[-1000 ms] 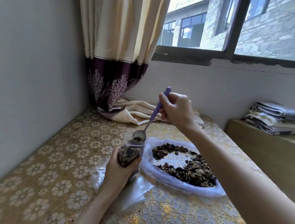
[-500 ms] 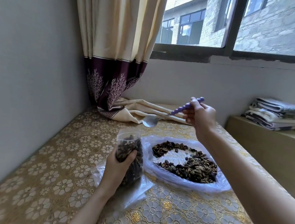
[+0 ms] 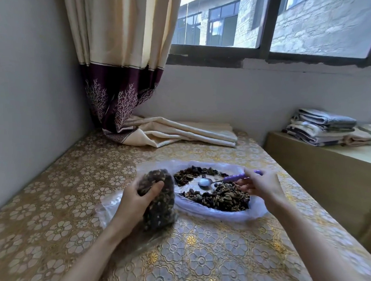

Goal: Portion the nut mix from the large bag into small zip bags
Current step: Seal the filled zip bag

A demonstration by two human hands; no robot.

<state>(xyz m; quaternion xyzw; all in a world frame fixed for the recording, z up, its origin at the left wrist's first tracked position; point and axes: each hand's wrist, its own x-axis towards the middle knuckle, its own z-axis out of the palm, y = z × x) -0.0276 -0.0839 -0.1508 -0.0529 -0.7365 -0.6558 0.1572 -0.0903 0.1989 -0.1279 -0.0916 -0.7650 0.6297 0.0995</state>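
Under left hand (image 3: pixel 135 202) small zip bag (image 3: pixel 160 201) partly covered, spoon (image 3: pixel 221 181) handle blurred

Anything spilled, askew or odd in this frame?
No spill shows. The nut mix lies inside the large bag; the curtain hem trails on the table, clear of it.

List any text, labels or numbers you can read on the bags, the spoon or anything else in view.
None: no readable text anywhere.
Small zip bag in the left hand: clear, no print visible.
Large bag: plain.
Spoon in the right hand: no marking.
Tablecloth: floral pattern only.
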